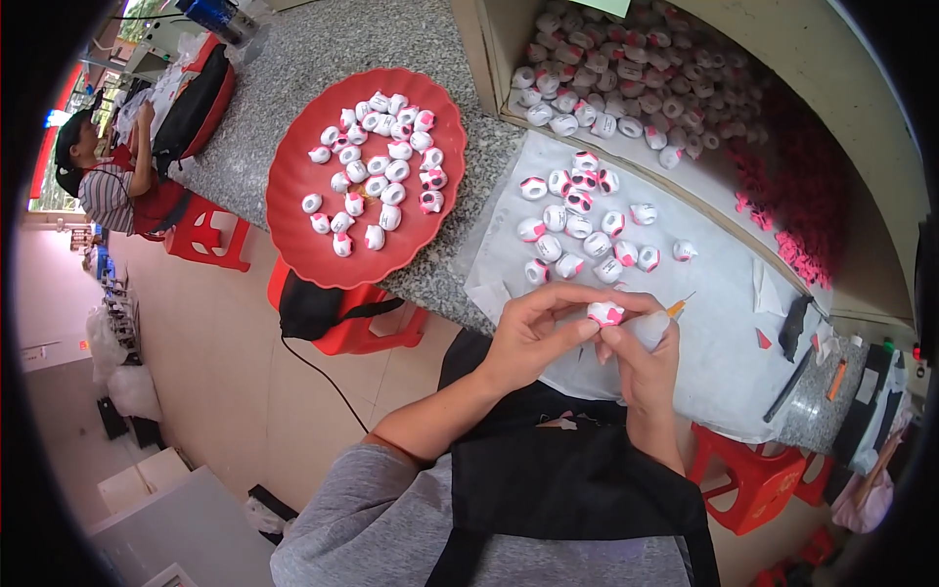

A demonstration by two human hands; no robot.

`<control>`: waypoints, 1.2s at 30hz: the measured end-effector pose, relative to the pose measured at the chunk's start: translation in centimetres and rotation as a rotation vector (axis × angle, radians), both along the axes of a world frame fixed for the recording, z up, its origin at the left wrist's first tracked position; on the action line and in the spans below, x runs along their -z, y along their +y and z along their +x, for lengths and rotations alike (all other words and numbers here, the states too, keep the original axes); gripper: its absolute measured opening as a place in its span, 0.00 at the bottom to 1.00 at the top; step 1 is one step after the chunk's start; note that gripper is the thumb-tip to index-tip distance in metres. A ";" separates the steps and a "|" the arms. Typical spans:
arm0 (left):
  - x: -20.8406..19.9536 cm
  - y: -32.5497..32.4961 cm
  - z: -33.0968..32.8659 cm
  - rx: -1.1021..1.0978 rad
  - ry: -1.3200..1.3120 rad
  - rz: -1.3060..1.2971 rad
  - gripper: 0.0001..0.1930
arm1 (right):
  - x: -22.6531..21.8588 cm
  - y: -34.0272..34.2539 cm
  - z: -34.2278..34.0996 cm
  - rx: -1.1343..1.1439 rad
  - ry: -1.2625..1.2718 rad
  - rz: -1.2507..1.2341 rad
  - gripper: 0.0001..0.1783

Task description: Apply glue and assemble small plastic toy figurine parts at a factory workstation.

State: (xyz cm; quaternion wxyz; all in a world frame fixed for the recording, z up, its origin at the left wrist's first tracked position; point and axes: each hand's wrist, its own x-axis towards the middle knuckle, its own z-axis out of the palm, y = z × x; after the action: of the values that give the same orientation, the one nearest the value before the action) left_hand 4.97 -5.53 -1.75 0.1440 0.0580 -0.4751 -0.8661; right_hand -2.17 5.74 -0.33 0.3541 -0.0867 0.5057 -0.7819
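Leftward, plate: scalloped round red plastic plate [293, 147] with small white-and-pink figures [395, 170], well apart from both hands
Left hand: bare left hand [528, 342] pinched narrow on a small rounded white figure with pink patches [605, 313]
Figure: between both hands' fingertips, right of the left hand, left of the right; touched by both, neither nearer; long axis seemingly sideways
Right hand: bare right hand [650, 367] drawn narrow against the figure's right side
Tool: thin fine-tipped yellow-orange tool [677, 307], apparently tucked in the right fingers
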 end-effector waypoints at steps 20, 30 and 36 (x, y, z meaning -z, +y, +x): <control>0.4 -0.2 1.2 0.048 -0.054 -0.183 0.12 | 0.5 1.0 0.5 -0.081 -0.035 0.043 0.16; 0.0 -0.8 0.9 -0.147 -0.090 -1.306 0.11 | 0.3 5.1 -1.1 0.155 0.069 0.167 0.12; -1.3 -1.8 -1.9 -0.249 0.011 -1.451 0.11 | 0.7 8.3 -2.8 0.240 0.118 0.158 0.12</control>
State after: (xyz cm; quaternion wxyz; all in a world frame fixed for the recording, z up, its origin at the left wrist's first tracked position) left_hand 3.09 -7.30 -0.46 0.2457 -0.0027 -0.9179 -0.3117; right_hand -5.00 14.07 -1.07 0.2337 -0.0433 0.5923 -0.7699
